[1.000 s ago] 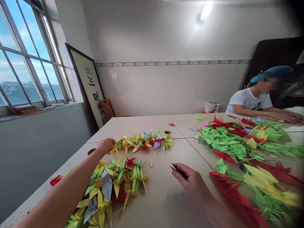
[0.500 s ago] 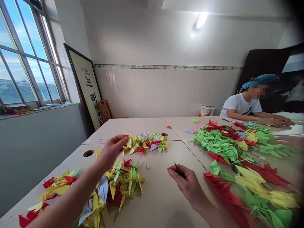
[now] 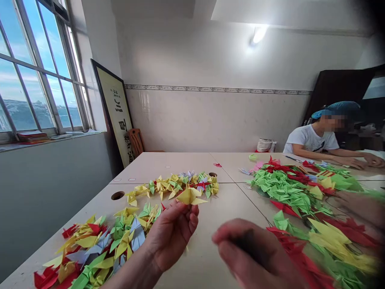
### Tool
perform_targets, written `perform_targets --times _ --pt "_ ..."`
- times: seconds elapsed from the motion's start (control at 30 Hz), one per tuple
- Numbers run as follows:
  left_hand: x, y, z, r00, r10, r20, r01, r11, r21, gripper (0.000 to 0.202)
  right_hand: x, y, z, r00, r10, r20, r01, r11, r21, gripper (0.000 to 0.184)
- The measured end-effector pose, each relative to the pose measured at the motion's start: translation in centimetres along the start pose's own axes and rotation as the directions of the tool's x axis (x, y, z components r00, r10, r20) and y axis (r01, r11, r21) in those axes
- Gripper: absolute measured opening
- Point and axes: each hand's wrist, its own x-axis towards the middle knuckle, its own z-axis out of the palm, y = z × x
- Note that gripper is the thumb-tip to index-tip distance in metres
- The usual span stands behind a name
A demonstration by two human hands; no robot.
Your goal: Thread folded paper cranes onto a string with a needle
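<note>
Only dark blur point(image 3: 248, 245) in right hand point(image 3: 255, 257)

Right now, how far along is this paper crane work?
Plenty looks finished: folded paper cranes lie heaped on the table, and a mass of green, red and yellow cranes covers its right side. In hand: a yellow paper crane in the left hand; the blurred right hand holds something dark. What's left can't be told from here.

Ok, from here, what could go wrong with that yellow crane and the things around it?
The yellow paper crane sits at the fingertips of the left hand, so it could slip or crease. The dark item in the blurred right hand might snag the red paper cranes. The mixed paper cranes could slide into the round table hole.
</note>
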Motion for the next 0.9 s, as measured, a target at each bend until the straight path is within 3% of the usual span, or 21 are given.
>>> perform_targets --times 0.07,0.13,0.27,0.4,0.77,0.9 --pt "-0.3 -0.2 -0.2 0.999 -0.001 0.042 0.000 1.000 0.021 0.011 1.2 0.7 -0.4 0.995 -0.088 -0.037 0.083 0.989 -0.124 0.016" --pt "-0.3 -0.4 -0.3 0.995 0.017 0.094 -0.022 0.999 0.045 0.018 1.9 1.3 -0.9 0.984 -0.175 0.010 0.172 0.952 -0.252 0.017" --pt "0.3 -0.4 -0.5 0.986 0.094 0.141 -0.103 0.993 0.059 0.026 2.0 2.1 -1.3 0.928 -0.357 0.102 0.355 0.770 -0.531 0.025" --pt "0.8 -0.4 -0.8 0.971 0.156 0.181 -0.174 0.981 0.087 0.023 2.1 2.8 -1.4 0.889 -0.445 0.109 0.403 0.645 -0.649 0.026" --pt "0.4 -1.1 -0.8 0.948 0.193 0.254 -0.245 0.949 0.196 0.019 2.7 3.9 -1.7 0.918 -0.394 0.055 0.339 0.703 -0.625 0.018" --pt "0.5 -0.8 -0.9 0.906 0.325 0.273 -0.406 0.851 0.334 0.015 2.6 3.2 -1.9 0.946 -0.322 0.022 0.278 0.778 -0.563 0.019"
